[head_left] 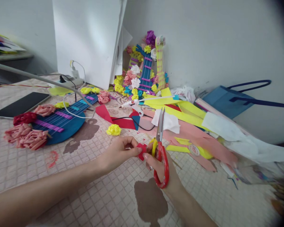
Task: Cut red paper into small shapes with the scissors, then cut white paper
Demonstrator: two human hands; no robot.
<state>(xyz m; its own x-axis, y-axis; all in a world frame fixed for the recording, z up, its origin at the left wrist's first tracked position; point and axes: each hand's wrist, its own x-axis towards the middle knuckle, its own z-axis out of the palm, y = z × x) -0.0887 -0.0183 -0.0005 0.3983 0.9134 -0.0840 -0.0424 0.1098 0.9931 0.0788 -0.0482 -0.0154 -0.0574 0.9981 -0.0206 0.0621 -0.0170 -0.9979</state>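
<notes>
Between my two hands is a small piece of red paper (141,152), pinched at its left side by the fingertips of my left hand (124,149). The thumb and fingers of my right hand (159,167) close on the paper's right side. Red-handled scissors (165,167) also hang on my right hand, blades pointing up and away from me, slightly parted. A bit of yellow (154,146) shows by the scissors' handle; I cannot tell what it is. Left of the hands, a yellow paper flower (114,129) lies on the table.
A blue paper guitar (66,130) with paper flowers lies at left, beside a dark tablet (21,104). Ahead is a white glue gun (133,105) with its cord. Yellow strips (189,112), pink paper (191,135) and tape (194,150) spread to the right. Decorated guitars (145,72) lean on the wall.
</notes>
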